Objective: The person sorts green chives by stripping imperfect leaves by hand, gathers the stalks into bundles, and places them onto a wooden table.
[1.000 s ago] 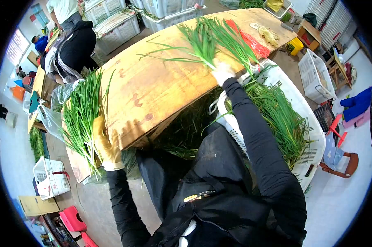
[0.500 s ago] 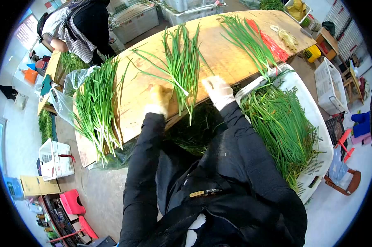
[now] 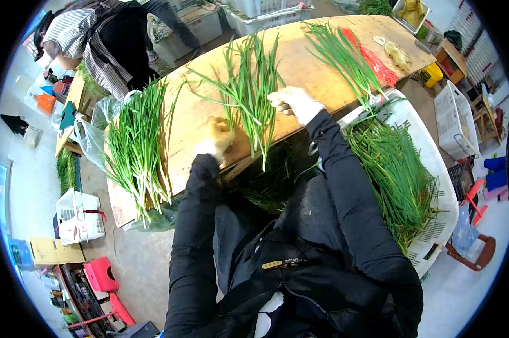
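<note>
A bunch of garlic chives (image 3: 249,93) lies spread on the wooden table (image 3: 308,67), its pale stalk ends hanging over the near edge. Just left of the stalks is my left hand (image 3: 216,139), in a yellowed glove, its fingers curled closed; whether anything is in them is hidden. On the other side, my right hand (image 3: 297,104) wears a whitish glove. Its bent fingers are slightly apart and reach toward the chives, with nothing visible in them. A thicker pile of chives (image 3: 139,146) lies at the table's left end.
Another chive bunch (image 3: 344,62) lies beside red ties (image 3: 375,65) and spare gloves (image 3: 393,53). At my right stands a white crate (image 3: 437,236) full of loose chives (image 3: 387,169). A person (image 3: 105,42) bends over at the far left.
My right hand has lifted slightly and moved in toward the middle bunch; a thin stalk beside it is no longer there. My left hand has shifted little. The other person has bent lower.
</note>
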The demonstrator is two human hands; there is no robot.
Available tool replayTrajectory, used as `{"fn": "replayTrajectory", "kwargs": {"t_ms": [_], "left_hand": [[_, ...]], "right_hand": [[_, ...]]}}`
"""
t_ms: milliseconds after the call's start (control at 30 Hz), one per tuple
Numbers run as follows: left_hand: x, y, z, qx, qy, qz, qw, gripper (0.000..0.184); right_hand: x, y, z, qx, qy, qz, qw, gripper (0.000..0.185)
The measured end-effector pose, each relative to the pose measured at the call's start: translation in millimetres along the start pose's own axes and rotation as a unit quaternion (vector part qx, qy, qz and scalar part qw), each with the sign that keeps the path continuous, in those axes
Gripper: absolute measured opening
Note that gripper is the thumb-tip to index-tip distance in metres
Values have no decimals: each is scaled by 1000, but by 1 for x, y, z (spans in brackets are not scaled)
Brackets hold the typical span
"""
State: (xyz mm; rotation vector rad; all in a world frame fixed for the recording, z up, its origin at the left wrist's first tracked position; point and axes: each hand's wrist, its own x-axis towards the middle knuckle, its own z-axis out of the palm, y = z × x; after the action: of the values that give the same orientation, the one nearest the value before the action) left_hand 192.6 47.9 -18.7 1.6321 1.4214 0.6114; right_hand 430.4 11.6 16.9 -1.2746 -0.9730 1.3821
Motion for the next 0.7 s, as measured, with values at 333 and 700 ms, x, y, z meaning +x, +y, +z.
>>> {"fn": "replayTrajectory", "kwargs": {"t_ms": [333, 700], "left_hand": [[-68, -14, -2, -464, -148, -50, 872, 23], [-126, -34, -14, -551, -243, -58, 796, 45]], "right_hand": [[-27, 23, 66, -527, 74, -148, 834, 30], [-16, 11, 27, -109, 26, -112, 987, 15]]}}
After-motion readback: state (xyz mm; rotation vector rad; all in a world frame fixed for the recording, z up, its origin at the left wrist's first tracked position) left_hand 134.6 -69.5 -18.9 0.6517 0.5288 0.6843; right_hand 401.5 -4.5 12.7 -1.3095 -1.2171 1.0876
